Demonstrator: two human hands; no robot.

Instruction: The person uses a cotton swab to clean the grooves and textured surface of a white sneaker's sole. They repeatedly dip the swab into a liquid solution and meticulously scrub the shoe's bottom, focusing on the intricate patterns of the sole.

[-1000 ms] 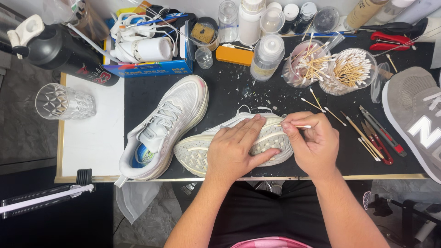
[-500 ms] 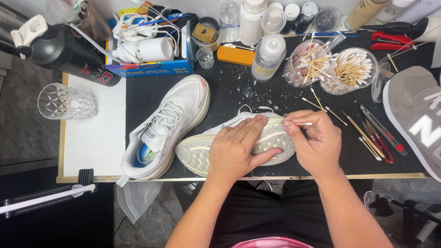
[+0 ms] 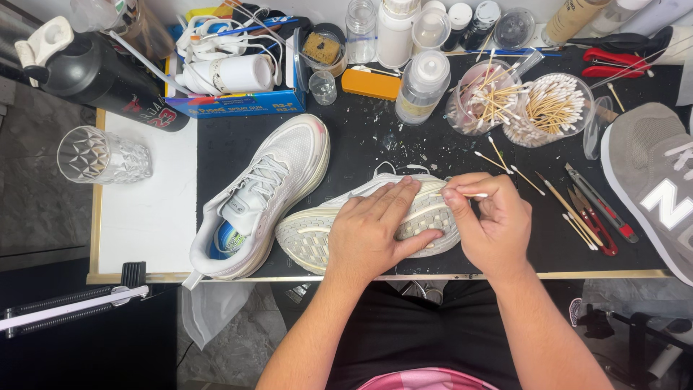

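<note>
A white sneaker [image 3: 310, 235] lies on its side, sole facing me, on the black mat [image 3: 375, 152] near the table's front edge. My left hand [image 3: 375, 231] presses flat on its sole and holds it down. My right hand [image 3: 491, 224] pinches a cotton swab [image 3: 473, 195] against the sole's toe end. The matching white sneaker [image 3: 267, 191] stands upright just to the left, toe pointing away from me.
Two clear jars of cotton swabs [image 3: 552, 108] and a squeeze bottle [image 3: 421, 87] stand behind the shoe. Loose swabs and small tools [image 3: 588, 209] lie at right beside a grey sneaker [image 3: 653, 180]. A blue box [image 3: 238, 72], black bottle [image 3: 94, 76] and glass [image 3: 101, 155] sit at left.
My right hand with the swab has shifted slightly along the toe end of the sole. My left hand stays pressed on the shoe.
</note>
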